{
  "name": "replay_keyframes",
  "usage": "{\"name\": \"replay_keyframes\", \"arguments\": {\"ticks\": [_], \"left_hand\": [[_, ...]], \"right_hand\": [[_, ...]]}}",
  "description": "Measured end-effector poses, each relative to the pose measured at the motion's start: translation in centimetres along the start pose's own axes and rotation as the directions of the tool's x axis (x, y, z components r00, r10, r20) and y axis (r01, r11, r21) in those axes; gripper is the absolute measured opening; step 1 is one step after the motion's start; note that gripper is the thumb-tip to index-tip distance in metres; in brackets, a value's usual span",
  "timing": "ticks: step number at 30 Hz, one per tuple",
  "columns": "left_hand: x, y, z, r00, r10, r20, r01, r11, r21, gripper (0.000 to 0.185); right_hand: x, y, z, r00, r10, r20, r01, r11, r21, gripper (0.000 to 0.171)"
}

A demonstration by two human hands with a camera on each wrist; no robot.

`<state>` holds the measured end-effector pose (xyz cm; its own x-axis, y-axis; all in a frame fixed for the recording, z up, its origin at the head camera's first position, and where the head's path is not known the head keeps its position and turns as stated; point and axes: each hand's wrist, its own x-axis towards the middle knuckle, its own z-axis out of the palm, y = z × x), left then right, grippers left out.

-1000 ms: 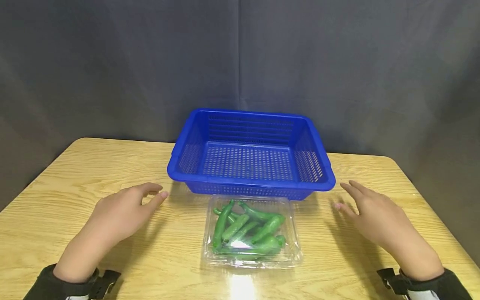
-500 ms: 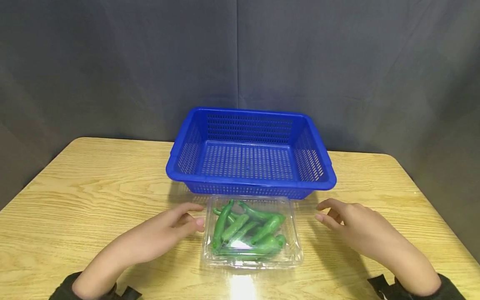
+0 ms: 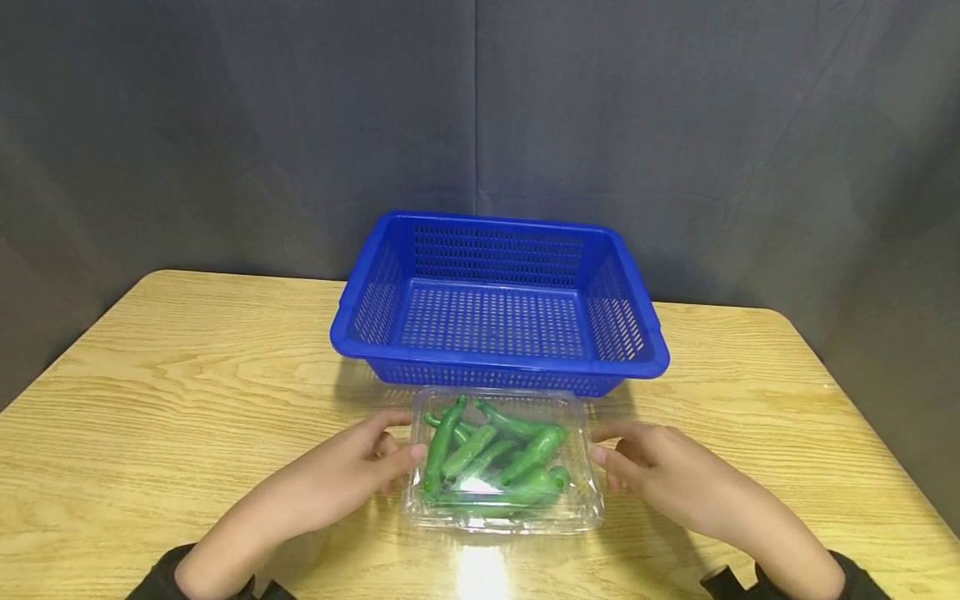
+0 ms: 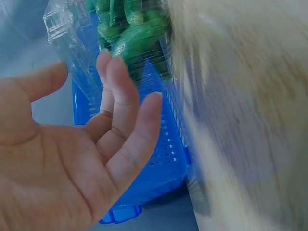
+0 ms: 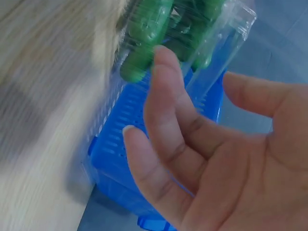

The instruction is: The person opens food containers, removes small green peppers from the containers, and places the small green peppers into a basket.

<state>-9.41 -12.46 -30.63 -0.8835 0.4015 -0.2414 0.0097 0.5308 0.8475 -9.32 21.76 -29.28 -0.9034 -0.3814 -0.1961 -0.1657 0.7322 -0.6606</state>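
A clear plastic clamshell box point(image 3: 581, 508) with several long green peppers point(image 3: 465, 454) in it lies on the table. It looks closed. My left hand point(image 3: 337, 471) is at its left side, thumb and fingers spread apart and loosely bent. At the opposite side my right hand point(image 3: 667, 475) holds a like pose, thumb close to the box's edge. In both wrist views the palms face the box, fingertips near its wall; I cannot tell whether they touch it. Just behind the box stands a blue plastic basket point(image 3: 495, 364), with nothing in it.
The wooden table point(image 3: 210, 358) has rounded far corners. A dark grey curtain point(image 3: 240, 142) hangs behind it. The box's far edge lies right against or just below the basket's near side.
Both hands have moved inward from the left and right to the sides of the box. The box and the basket have stayed in place.
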Motion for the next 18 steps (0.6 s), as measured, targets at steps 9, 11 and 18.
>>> {"name": "replay_keyframes", "arguments": {"ticks": [9,11,18], "left_hand": [[0.4,-0.3,0.3,0.997,0.009,-0.075,-0.008,1.0,0.017,0.068],[0.5,-0.3,0.3,0.995,0.019,-0.103,-0.015,0.999,0.042,0.068],[0.7,-0.3,0.2,0.987,0.033,-0.156,-0.021,0.997,0.08,0.063]], "right_hand": [[0.7,0.6,0.6,0.999,-0.039,-0.003,0.039,0.98,0.194,0.051],[0.9,0.8,0.7,0.998,-0.057,0.001,0.055,0.971,0.232,0.05],[1.6,1.3,1.3,0.997,-0.074,-0.003,0.069,0.901,0.429,0.052]]}}
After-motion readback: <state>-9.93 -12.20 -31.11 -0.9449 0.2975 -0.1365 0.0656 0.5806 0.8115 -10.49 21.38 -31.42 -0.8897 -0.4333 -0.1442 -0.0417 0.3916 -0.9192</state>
